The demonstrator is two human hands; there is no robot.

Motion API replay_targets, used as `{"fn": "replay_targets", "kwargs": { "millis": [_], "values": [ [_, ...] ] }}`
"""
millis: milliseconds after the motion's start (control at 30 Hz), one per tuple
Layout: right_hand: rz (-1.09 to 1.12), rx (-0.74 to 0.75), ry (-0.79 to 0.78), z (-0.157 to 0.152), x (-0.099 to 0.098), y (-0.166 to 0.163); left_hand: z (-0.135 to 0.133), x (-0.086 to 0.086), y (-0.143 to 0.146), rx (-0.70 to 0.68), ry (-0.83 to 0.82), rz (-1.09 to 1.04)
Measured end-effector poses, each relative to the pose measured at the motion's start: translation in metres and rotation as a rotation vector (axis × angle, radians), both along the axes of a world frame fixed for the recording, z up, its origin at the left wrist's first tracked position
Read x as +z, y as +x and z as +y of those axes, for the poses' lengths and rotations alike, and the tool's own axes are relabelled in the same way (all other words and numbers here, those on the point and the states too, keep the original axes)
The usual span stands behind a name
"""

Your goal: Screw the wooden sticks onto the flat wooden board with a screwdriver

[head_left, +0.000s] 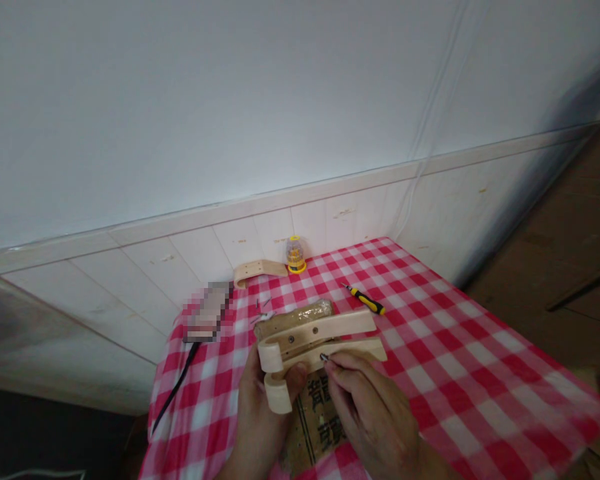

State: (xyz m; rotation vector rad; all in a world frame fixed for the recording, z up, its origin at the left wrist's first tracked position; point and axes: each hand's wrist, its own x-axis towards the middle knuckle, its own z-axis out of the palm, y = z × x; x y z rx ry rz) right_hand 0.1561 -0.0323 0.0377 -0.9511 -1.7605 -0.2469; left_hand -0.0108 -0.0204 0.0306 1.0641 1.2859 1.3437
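My left hand [263, 407] is closed around the curled end of a pale wooden bracket [347, 353], its thumb pressing on the near side. Beside it lies a second bracket of the same shape [353, 324], with two dark screw heads in its face. My right hand [375, 403] pinches a small metal screw [325, 358] against the near bracket's face; the fingertips partly cover it. Under and behind the brackets are a brown tape-wrapped block [300, 316] and brown cardboard [307, 433] with dark printed characters.
A yellow-and-black screwdriver [367, 301] lies to the right. At the back stand a yellow-capped clear bit case [295, 256] and another curved wooden piece [260, 268]. Several loose screws [265, 315] and a blurred flat device [210, 312] with a black cable [177, 383] lie left.
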Motion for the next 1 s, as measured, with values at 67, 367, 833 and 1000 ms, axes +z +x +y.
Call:
{"fn": "replay_targets", "kwargs": {
  "millis": [67,367,833,1000],
  "values": [
    [0.002,-0.012,0.011,0.000,0.002,-0.002,0.000,0.000,0.000,0.010,-0.005,-0.011],
    [0.044,0.001,0.028,0.001,0.002,-0.009,0.000,0.001,0.001,0.024,0.015,0.030],
    [0.040,0.032,0.000,0.005,0.004,-0.011,-0.001,0.003,0.003,0.074,0.013,0.003],
    [0.063,0.083,-0.031,0.007,0.007,-0.011,-0.002,0.005,0.004,0.042,0.012,0.023]
  ]
}}
